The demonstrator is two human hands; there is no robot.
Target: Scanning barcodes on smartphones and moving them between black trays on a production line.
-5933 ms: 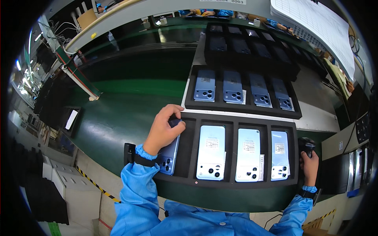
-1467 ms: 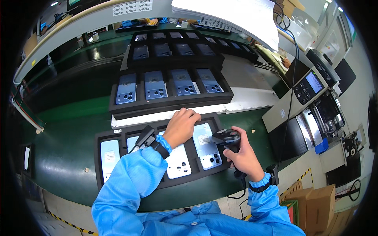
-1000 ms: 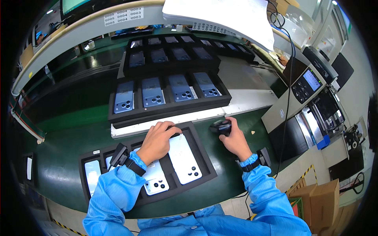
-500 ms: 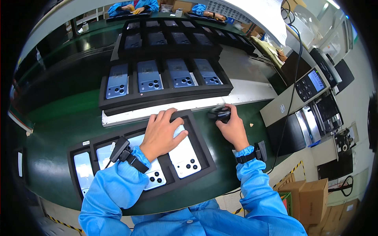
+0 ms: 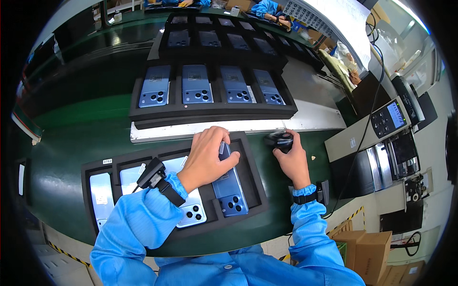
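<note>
A black foam tray (image 5: 257,190) lies on the green bench before me, holding several blue phones with their camera side up. My left hand (image 5: 208,159) is closed on the upper end of the rightmost phone (image 5: 231,190), thumb along its right edge. That phone looks slightly tilted in its slot. Beneath my left wrist and sleeve, another phone (image 5: 193,212) is partly covered; the leftmost phone (image 5: 101,198) lies farther along the tray. My right hand (image 5: 293,162) is wrapped around a black corded computer mouse (image 5: 280,140) on the bench, right of the tray.
Beyond a white metal edge (image 5: 205,132) sits a stacked foam tray (image 5: 214,110) of blue phones, with more trays behind. At the right stands a grey label printer (image 5: 365,138), a black cable (image 5: 365,128) hanging before it. Cardboard boxes (image 5: 367,252) stand below; co-workers' hands show at the far end.
The rightmost phone has gone from bright, glaring white to darker blue, its angle changed under my left hand. The mouse, blurred before, now looks sharp. The whole view has shifted slightly.
</note>
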